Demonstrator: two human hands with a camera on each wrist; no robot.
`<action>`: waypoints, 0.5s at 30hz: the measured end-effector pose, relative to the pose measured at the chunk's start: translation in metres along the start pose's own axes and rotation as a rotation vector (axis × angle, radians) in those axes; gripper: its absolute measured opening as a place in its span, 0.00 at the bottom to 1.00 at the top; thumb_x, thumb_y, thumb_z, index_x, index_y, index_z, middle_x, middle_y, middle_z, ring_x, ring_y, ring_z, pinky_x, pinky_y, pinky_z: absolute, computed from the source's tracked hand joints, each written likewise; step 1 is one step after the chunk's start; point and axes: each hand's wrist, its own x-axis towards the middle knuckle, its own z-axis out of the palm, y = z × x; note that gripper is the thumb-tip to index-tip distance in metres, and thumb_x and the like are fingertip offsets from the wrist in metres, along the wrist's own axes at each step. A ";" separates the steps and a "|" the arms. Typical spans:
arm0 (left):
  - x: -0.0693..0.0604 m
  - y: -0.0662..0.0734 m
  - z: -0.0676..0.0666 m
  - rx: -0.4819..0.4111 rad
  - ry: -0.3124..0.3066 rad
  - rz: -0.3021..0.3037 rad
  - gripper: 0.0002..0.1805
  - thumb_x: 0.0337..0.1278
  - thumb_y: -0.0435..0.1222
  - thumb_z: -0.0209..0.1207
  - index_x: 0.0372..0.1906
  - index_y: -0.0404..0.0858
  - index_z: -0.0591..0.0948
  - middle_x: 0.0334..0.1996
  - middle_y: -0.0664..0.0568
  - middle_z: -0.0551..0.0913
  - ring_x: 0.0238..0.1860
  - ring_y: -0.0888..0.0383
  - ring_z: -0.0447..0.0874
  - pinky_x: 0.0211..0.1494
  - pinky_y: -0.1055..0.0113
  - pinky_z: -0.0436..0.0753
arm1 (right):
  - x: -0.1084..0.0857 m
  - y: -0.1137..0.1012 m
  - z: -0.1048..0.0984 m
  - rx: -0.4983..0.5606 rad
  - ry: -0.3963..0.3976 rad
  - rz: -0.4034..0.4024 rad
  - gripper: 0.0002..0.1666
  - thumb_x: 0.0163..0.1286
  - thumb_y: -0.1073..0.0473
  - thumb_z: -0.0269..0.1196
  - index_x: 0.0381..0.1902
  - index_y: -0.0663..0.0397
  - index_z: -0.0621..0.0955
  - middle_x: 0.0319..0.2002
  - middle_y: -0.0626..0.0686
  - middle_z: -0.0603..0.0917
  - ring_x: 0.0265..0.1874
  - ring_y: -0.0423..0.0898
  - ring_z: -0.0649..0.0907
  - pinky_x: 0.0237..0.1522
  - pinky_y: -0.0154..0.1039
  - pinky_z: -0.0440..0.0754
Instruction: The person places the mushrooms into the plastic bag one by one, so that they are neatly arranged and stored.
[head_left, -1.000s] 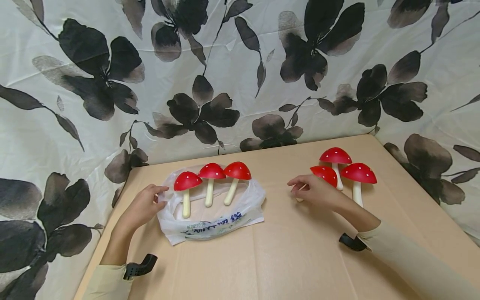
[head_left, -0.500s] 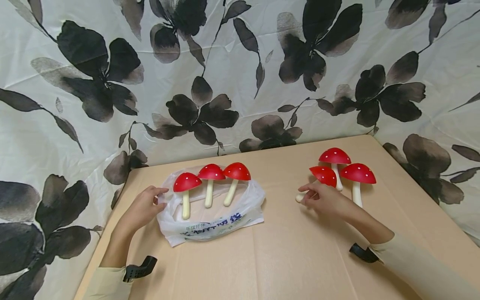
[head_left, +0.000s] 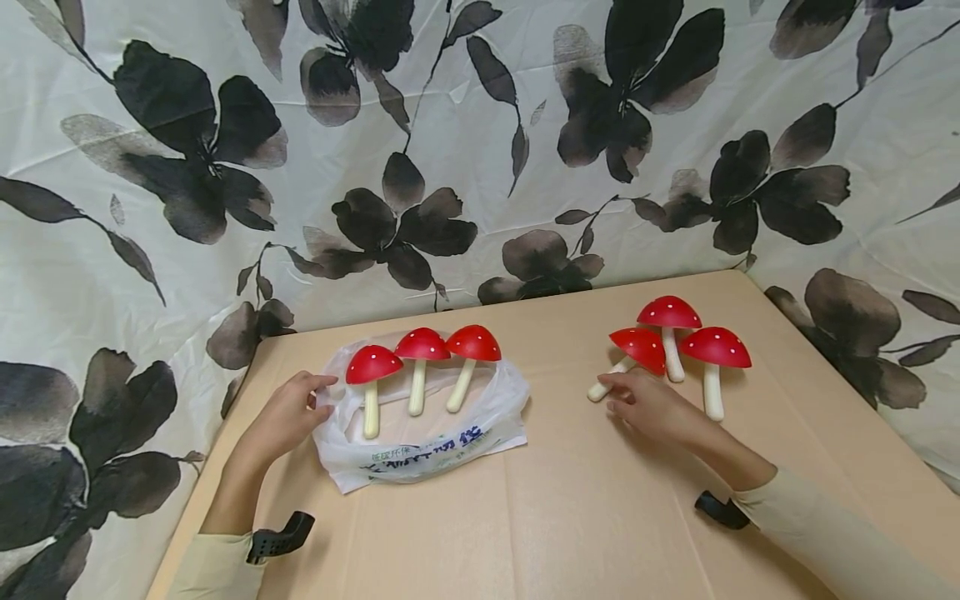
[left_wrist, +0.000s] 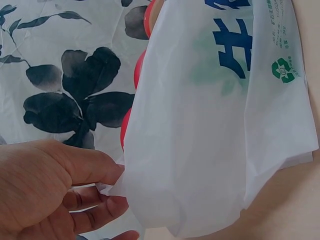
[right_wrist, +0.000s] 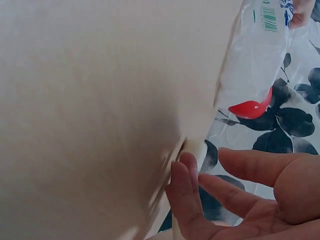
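Note:
A white plastic bag (head_left: 442, 458) lies open on the left side of the table, three red-capped mushrooms (head_left: 418, 387) in its mouth. My left hand (head_left: 281, 421) pinches the bag's left edge between thumb and fingers, as the left wrist view shows at the bag (left_wrist: 200, 150). On the right are three more mushrooms; the nearest to the bag (head_left: 637, 348) lies tilted, its pale stem pointing down-left. My right hand (head_left: 652, 408) is beside that stem, fingertips at or near it. In the right wrist view, the thumb stands apart from the fingers near the stem (right_wrist: 195, 147).
Two mushrooms, one at the back (head_left: 670, 312) and one at the right (head_left: 716, 346), lie just beyond my right hand. A light wooden table (head_left: 525, 533) extends beneath everything. Behind its far edge hangs a white cloth (head_left: 495, 250) with dark flowers.
My right hand moved right, then slightly back left. The tilted mushroom beside it has shifted a little left, away from the other two. My left hand and the bag stay nearly still.

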 end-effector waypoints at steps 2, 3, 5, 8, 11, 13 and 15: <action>-0.001 0.000 0.000 0.000 -0.002 -0.003 0.24 0.56 0.25 0.64 0.59 0.24 0.79 0.38 0.42 0.78 0.36 0.51 0.74 0.31 0.69 0.75 | 0.001 -0.001 0.002 0.016 0.004 0.000 0.31 0.68 0.66 0.65 0.68 0.67 0.74 0.58 0.66 0.76 0.45 0.52 0.76 0.33 0.34 0.81; -0.001 0.000 0.000 0.000 -0.002 -0.003 0.24 0.56 0.25 0.64 0.59 0.24 0.79 0.38 0.42 0.77 0.36 0.51 0.74 0.31 0.69 0.74 | 0.002 -0.001 0.003 0.018 0.004 -0.003 0.30 0.68 0.67 0.65 0.67 0.67 0.74 0.58 0.66 0.75 0.47 0.53 0.75 0.34 0.35 0.82; -0.001 0.000 -0.001 0.001 -0.005 -0.007 0.24 0.56 0.25 0.64 0.59 0.24 0.79 0.38 0.42 0.78 0.36 0.51 0.74 0.31 0.69 0.75 | 0.004 -0.001 0.004 0.017 -0.001 -0.011 0.29 0.68 0.67 0.65 0.66 0.66 0.76 0.56 0.64 0.76 0.49 0.54 0.75 0.36 0.37 0.82; -0.001 0.000 -0.001 0.006 -0.006 -0.008 0.24 0.56 0.25 0.64 0.59 0.24 0.79 0.38 0.42 0.78 0.36 0.51 0.73 0.32 0.68 0.75 | 0.010 0.001 0.003 -0.010 -0.004 -0.039 0.27 0.67 0.68 0.65 0.65 0.67 0.77 0.55 0.64 0.77 0.51 0.57 0.74 0.37 0.37 0.82; -0.001 0.000 -0.001 0.010 -0.006 -0.007 0.23 0.56 0.25 0.64 0.59 0.24 0.79 0.39 0.42 0.78 0.36 0.51 0.74 0.32 0.68 0.75 | 0.015 0.004 0.001 -0.025 0.000 -0.035 0.29 0.68 0.67 0.65 0.66 0.67 0.76 0.58 0.66 0.76 0.53 0.60 0.75 0.38 0.38 0.84; -0.001 0.000 -0.001 0.011 -0.003 -0.003 0.23 0.56 0.25 0.64 0.59 0.24 0.79 0.38 0.42 0.78 0.36 0.51 0.74 0.32 0.67 0.75 | 0.017 0.004 0.000 -0.013 0.011 -0.021 0.29 0.69 0.66 0.65 0.67 0.67 0.75 0.60 0.68 0.75 0.54 0.61 0.76 0.38 0.38 0.84; -0.001 -0.001 -0.001 0.012 0.000 0.001 0.23 0.56 0.25 0.63 0.59 0.24 0.80 0.38 0.42 0.78 0.35 0.51 0.74 0.33 0.67 0.75 | 0.019 0.004 -0.001 0.005 0.017 -0.001 0.29 0.69 0.66 0.65 0.67 0.67 0.75 0.61 0.68 0.76 0.53 0.61 0.78 0.36 0.38 0.84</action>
